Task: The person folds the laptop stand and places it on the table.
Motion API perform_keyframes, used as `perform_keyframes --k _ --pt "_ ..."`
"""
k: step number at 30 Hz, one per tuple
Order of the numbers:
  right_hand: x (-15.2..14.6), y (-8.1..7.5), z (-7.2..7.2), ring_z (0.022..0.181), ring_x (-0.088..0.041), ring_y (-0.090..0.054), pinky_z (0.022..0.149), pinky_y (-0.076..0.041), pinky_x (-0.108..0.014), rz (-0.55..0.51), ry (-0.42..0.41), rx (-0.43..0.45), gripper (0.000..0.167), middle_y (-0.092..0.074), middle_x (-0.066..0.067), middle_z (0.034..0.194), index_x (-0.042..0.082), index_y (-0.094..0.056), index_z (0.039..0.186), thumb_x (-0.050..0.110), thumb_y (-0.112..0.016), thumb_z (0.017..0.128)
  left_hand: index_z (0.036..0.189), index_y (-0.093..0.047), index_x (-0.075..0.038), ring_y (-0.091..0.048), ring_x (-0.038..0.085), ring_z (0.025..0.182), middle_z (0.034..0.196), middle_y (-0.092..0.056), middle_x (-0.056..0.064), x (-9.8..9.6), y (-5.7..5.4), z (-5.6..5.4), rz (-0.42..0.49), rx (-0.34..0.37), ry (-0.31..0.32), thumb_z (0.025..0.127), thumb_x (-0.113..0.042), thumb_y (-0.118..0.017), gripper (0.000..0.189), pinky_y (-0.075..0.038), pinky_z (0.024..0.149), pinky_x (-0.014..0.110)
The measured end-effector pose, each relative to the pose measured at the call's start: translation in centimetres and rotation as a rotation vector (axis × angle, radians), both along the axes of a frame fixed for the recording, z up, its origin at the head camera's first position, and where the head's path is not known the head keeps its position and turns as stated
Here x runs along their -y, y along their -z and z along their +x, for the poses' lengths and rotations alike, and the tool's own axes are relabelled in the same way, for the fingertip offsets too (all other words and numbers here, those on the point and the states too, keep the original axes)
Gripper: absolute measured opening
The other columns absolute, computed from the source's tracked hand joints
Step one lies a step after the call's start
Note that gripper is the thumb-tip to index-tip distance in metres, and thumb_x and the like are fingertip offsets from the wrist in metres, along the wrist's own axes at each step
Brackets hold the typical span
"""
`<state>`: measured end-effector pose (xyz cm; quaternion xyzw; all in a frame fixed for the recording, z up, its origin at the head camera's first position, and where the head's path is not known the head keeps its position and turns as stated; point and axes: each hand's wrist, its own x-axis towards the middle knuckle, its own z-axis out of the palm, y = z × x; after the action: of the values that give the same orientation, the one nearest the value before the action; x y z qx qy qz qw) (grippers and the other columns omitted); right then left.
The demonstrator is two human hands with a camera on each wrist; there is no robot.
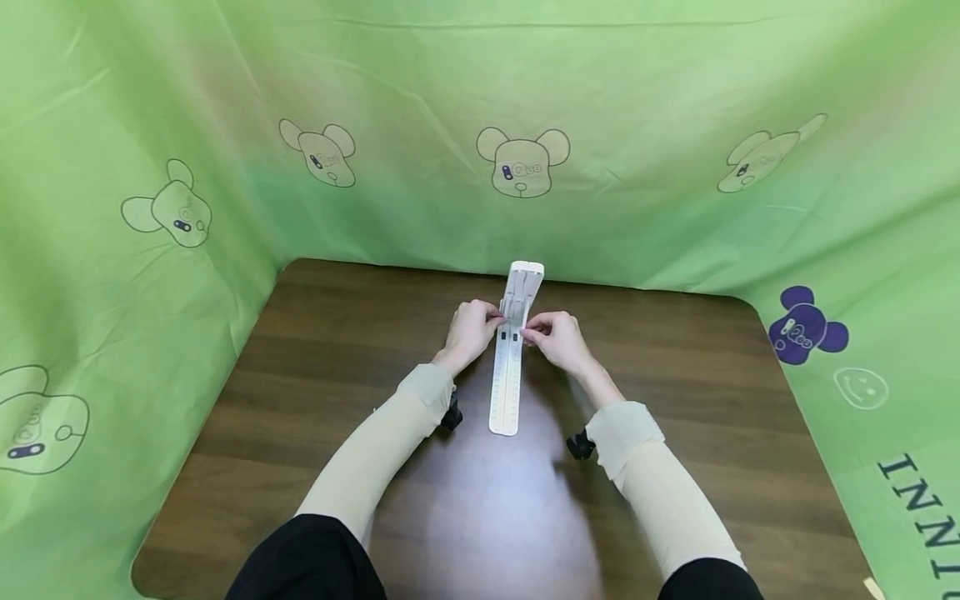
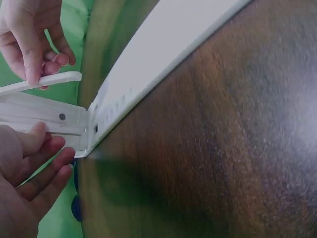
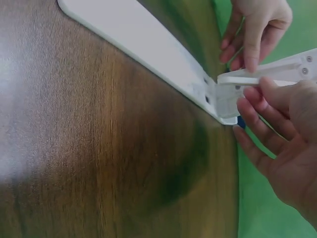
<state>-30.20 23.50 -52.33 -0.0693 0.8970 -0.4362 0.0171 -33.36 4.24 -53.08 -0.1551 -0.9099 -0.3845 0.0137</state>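
Note:
A long white hinged plastic device [image 1: 506, 387] stands at the middle of the table's far half. Its flat base has ruler-like marks and two small dark slots, and its upper section [image 1: 525, 282] rises from the hinge, tilted back. At the left side of the hinge my left hand [image 1: 472, 329] pinches a thin white bar between thumb and fingers. My right hand [image 1: 558, 337] pinches a similar white bar [image 2: 59, 78] on the other side. In the right wrist view both hands [image 3: 292, 144] sit close to the hinge; the fingertips partly hide the bars.
The brown wood-grain table [image 1: 315, 400] has rounded corners. A green cloth [image 1: 420, 100] with printed bear heads hangs along its back and sides, close behind the device. Small black wrist cameras [image 1: 580, 444] hang below the sleeves. A pale scrap [image 1: 873, 588] lies at the right front edge.

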Motion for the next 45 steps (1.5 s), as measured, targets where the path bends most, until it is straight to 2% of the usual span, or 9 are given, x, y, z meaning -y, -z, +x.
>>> perform_keyframes --k 9,16,23,29,34,36,39,41,45 --pt "-1.0 1.6 -1.6 0.078 -0.021 -0.075 0.071 -0.059 -0.036 0.126 -0.001 -0.201 0.021 -0.084 -0.014 0.093 0.001 -0.084 0.1 0.021 -0.078 0.103 0.107 -0.087 -0.006 -0.083 0.025 0.095 0.103 -0.087 0.008 0.2 0.1 -0.7 -0.109 -0.076 0.031 0.106 -0.022 -0.074 0.021 -0.065 0.086 0.043" --pt "-0.4 0.6 -2.0 0.088 -0.036 -0.073 0.079 -0.058 -0.055 0.352 0.003 -0.256 0.022 -0.08 -0.02 0.108 -0.002 -0.08 0.114 0.016 -0.079 0.101 0.113 -0.084 -0.009 -0.082 0.028 0.097 0.107 -0.086 0.007 0.3 -0.7 -1.6 -0.263 -0.153 0.085 0.105 -0.029 -0.074 0.024 -0.064 0.086 0.046" --pt "0.2 0.9 -2.6 0.088 -0.041 -0.077 0.076 -0.057 -0.06 0.421 -0.016 -0.335 0.012 -0.082 -0.019 0.1 0.0 -0.081 0.103 0.01 -0.075 0.102 0.11 -0.084 -0.009 -0.083 0.029 0.096 0.105 -0.087 0.008 -0.1 -1.2 -1.6 -0.29 -0.146 0.091 0.106 -0.025 -0.072 0.021 -0.064 0.086 0.045" --pt "-1.7 1.0 -3.0 0.113 -0.038 -0.078 0.097 -0.062 -0.055 0.246 -0.045 -0.131 0.038 -0.081 -0.019 0.126 0.003 -0.078 0.132 0.03 -0.075 0.105 0.131 -0.075 -0.001 -0.081 0.033 0.108 0.121 -0.083 0.017 0.5 -2.0 -1.2 -0.266 -0.012 0.115 0.107 -0.04 -0.072 0.046 -0.065 0.095 0.047" --pt "-2.6 -2.9 -1.0 0.128 -0.05 -0.071 0.115 -0.055 -0.062 0.098 0.04 -0.014 0.051 -0.072 -0.032 0.136 -0.009 -0.068 0.14 0.035 -0.057 0.115 0.155 -0.058 0.004 -0.067 0.038 0.14 0.152 -0.067 0.024 2.2 -5.2 0.0 -0.118 0.206 0.133 0.109 -0.068 -0.053 0.086 -0.055 0.12 0.05" --pt "-2.8 -4.7 -0.5 0.127 -0.051 -0.072 0.116 -0.054 -0.062 0.043 0.075 0.014 0.063 -0.073 -0.032 0.135 -0.009 -0.069 0.138 0.045 -0.045 0.118 0.134 -0.074 -0.001 -0.076 0.03 0.121 0.128 -0.079 0.017 2.7 -7.0 0.4 -0.043 0.269 0.124 0.109 -0.074 -0.041 0.083 -0.059 0.109 0.044" --pt "-2.3 -7.4 -0.1 0.128 -0.051 -0.072 0.117 -0.054 -0.06 -0.027 0.102 0.088 0.086 -0.073 -0.032 0.135 -0.01 -0.069 0.139 0.064 -0.032 0.116 0.101 -0.073 -0.005 -0.064 0.021 0.085 0.092 -0.069 0.01 2.7 -9.4 0.5 0.016 0.338 0.114 0.108 -0.079 -0.027 0.088 -0.053 0.086 0.037" --pt "-1.7 -8.7 -0.1 0.133 -0.05 -0.069 0.121 -0.051 -0.06 -0.054 0.084 0.155 0.098 -0.07 -0.032 0.141 -0.01 -0.066 0.143 0.073 -0.026 0.112 0.097 -0.07 -0.005 -0.053 0.018 0.08 0.089 -0.063 0.009 2.4 -10.6 0.4 0.034 0.384 0.104 0.106 -0.083 -0.025 0.091 -0.047 0.081 0.035" --pt "-0.5 -10.0 -0.2 0.146 -0.048 -0.06 0.128 -0.043 -0.062 0.004 0.034 0.226 0.104 -0.066 -0.03 0.148 -0.007 -0.062 0.149 0.08 -0.023 0.109 0.129 -0.072 0.005 -0.06 0.023 0.101 0.121 -0.07 0.018 2.0 -11.5 0.4 0.076 0.459 0.107 0.103 -0.087 -0.03 0.104 -0.049 0.091 0.035"
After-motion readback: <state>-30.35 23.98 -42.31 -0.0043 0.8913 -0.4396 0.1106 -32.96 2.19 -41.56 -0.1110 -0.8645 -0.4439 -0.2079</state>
